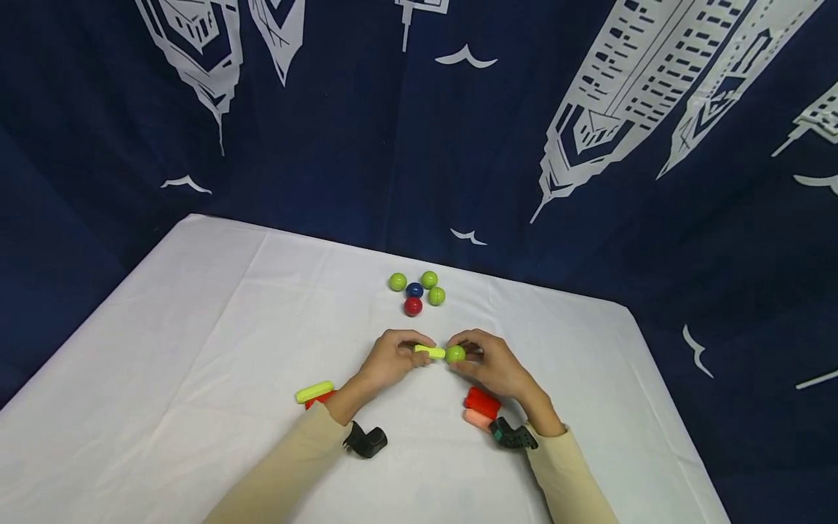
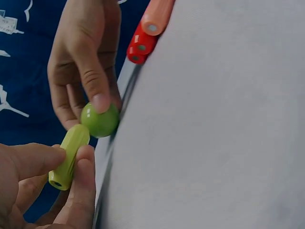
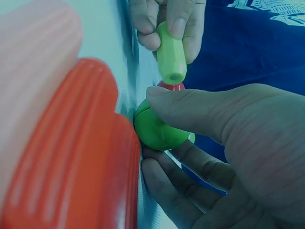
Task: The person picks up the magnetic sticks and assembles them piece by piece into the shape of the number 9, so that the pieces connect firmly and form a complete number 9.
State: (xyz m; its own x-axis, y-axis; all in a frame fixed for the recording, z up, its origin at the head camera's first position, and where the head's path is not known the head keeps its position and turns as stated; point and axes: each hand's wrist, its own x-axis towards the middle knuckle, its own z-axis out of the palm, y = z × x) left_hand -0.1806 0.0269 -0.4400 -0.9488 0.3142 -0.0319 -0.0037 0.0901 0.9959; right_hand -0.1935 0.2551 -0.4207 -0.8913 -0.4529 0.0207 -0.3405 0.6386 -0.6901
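My left hand [image 1: 388, 361] pinches a yellow-green ridged stick [image 1: 429, 351] between thumb and fingers. Opposite it, my right hand [image 1: 494, 362] holds a glossy green ball [image 1: 455, 354] by thumb and fingertips. One end of the stick points at the ball, and in the left wrist view the stick [image 2: 70, 155] comes right up to the ball [image 2: 100, 120]. A small dark round spot marks the stick's end face in both wrist views. From the right wrist, the thumb lies over the top of the ball [image 3: 159, 130].
Beyond the hands sit several green balls [image 1: 397, 282], a blue ball [image 1: 414, 290] and a red ball [image 1: 413, 306]. A yellow-green stick [image 1: 314, 391] and red piece [image 1: 318, 399] lie by the left forearm. Red sticks [image 1: 481, 402] and a salmon stick [image 1: 477, 419] lie by the right wrist.
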